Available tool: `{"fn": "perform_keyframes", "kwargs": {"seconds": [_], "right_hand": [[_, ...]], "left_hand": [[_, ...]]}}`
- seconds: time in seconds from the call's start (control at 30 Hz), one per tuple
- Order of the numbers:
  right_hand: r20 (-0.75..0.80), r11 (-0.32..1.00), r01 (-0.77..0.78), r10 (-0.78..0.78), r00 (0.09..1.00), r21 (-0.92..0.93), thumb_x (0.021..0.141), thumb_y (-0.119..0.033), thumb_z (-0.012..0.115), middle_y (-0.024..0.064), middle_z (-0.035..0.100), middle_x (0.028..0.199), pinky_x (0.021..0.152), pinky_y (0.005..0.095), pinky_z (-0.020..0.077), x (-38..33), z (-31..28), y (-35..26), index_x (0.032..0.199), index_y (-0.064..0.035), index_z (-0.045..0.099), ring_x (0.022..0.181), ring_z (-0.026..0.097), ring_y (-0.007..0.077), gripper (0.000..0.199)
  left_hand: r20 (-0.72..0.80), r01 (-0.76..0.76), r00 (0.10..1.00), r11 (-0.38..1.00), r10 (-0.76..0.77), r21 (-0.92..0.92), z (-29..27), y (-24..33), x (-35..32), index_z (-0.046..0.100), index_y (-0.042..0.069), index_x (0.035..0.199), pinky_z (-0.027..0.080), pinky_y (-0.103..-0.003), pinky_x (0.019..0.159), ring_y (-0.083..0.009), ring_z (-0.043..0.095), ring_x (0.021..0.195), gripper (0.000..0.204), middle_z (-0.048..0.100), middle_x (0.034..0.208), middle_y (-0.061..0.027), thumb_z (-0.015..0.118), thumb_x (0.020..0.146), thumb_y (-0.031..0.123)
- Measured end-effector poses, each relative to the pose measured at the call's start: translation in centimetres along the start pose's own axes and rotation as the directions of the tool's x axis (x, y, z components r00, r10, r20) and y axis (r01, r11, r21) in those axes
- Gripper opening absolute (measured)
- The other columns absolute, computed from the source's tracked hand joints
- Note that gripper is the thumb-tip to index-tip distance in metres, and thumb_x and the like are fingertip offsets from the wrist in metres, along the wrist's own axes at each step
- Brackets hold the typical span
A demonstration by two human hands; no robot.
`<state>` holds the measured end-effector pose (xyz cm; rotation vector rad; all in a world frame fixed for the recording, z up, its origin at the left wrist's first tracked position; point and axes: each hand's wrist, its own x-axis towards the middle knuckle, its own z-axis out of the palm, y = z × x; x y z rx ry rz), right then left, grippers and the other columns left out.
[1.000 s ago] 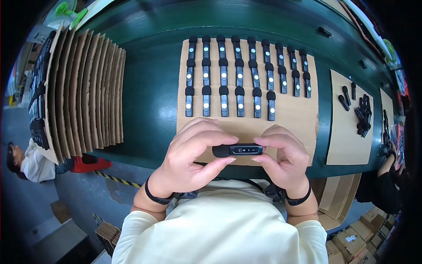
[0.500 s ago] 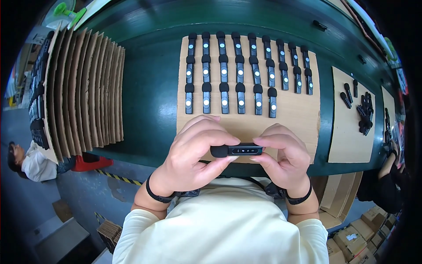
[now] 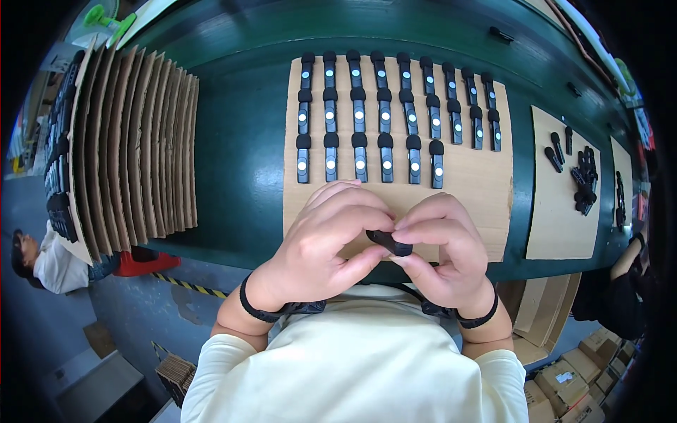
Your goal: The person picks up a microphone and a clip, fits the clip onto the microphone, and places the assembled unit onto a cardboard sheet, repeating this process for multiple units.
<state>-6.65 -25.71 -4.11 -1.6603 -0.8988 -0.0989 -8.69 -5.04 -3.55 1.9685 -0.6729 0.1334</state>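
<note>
Between my two hands is a small black clip-on wireless microphone [image 3: 389,242], held above the near edge of a cardboard sheet [image 3: 469,204]. My left hand [image 3: 328,236] pinches it at its left end, the fingers covering part of it. At its other end, the thumb and fingertips of my right hand [image 3: 446,243] grip it. Rows of similar microphones, such as this one [image 3: 360,158], lie on the sheet beyond my hands. Each has a black foam cap at the far end and a round white spot on its body.
Upright cardboard sheets [image 3: 134,148] stand packed together at the left of the green table [image 3: 240,155]. To the right, another cardboard sheet [image 3: 560,233] bears a loose pile of microphones [image 3: 585,180]. One person [image 3: 67,261] is at far left, another [image 3: 613,303] at far right.
The microphone has been turned and tilted between my hands, so its face with small lights no longer shows. My right hand has shifted slightly left, closer to my left hand.
</note>
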Motion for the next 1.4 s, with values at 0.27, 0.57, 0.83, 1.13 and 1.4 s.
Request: {"fn": "perform_keyframes", "kwargs": {"seconds": [0.27,0.57,0.83,1.13,1.4], "right_hand": [[0.025,0.989,-0.041,0.045,0.999,-0.141,0.075,0.005,0.070,0.0165,0.066,0.101,0.076,0.0346,0.0504,-0.4,-1.7,0.4,0.103,-0.0011,0.059,0.089,0.064,0.0276,0.031],[0.014,0.742,-0.067,0.102,0.995,-0.667,0.072,0.008,0.069,0.0153,0.065,0.103,0.076,0.0355,0.0522,-1.7,-6.8,2.4,0.096,-0.0010,0.057,0.091,0.065,0.0315,0.028],[0.145,0.678,-0.082,0.272,0.951,-0.731,0.074,0.004,0.069,0.0143,0.062,0.108,0.077,0.0374,0.0523,-2.7,-6.6,2.5,0.090,-0.0020,0.059,0.095,0.063,0.0320,0.020],[0.131,0.651,-0.077,0.265,0.955,-0.755,0.075,0.001,0.070,0.0134,0.061,0.112,0.082,0.0385,0.0515,-1.8,-7.1,3.8,0.092,-0.0027,0.060,0.099,0.062,0.0317,0.021],[0.084,0.597,-0.153,0.350,0.933,-0.788,0.077,-0.005,0.071,0.0163,0.057,0.121,0.090,0.0399,0.0496,0.5,-13.0,3.2,0.106,-0.0075,0.058,0.110,0.058,0.0332,0.032]], "left_hand": [[-0.087,0.082,0.993,0.997,-0.082,-0.003,-1.2,-0.3,-0.9,0.063,0.000,0.093,0.045,-0.039,0.093,-0.0277,0.061,0.096,0.020,0.065,0.102,-0.0148,0.072,0.075,0.003],[-0.310,0.178,0.935,0.984,-0.170,-0.001,-3.6,-2.0,-2.9,0.063,-0.001,0.093,0.047,-0.034,0.088,-0.0243,0.061,0.097,0.020,0.065,0.104,-0.0133,0.072,0.076,-0.001],[-0.359,0.244,0.905,0.970,-0.229,-0.003,-4.5,-2.8,-4.1,0.062,0.000,0.093,0.047,-0.033,0.089,-0.0231,0.060,0.098,0.018,0.064,0.104,-0.0131,0.069,0.077,-0.003],[-0.380,0.260,0.892,0.965,-0.246,-0.014,-4.7,-3.3,-3.7,0.062,0.000,0.093,0.046,-0.033,0.090,-0.0227,0.060,0.098,0.017,0.064,0.104,-0.0128,0.067,0.078,-0.006],[-0.383,0.334,0.876,0.941,-0.292,0.048,-5.2,-5.0,-5.0,0.062,0.000,0.096,0.044,-0.034,0.094,-0.0242,0.060,0.101,0.020,0.064,0.105,-0.0124,0.067,0.077,-0.005]]}}
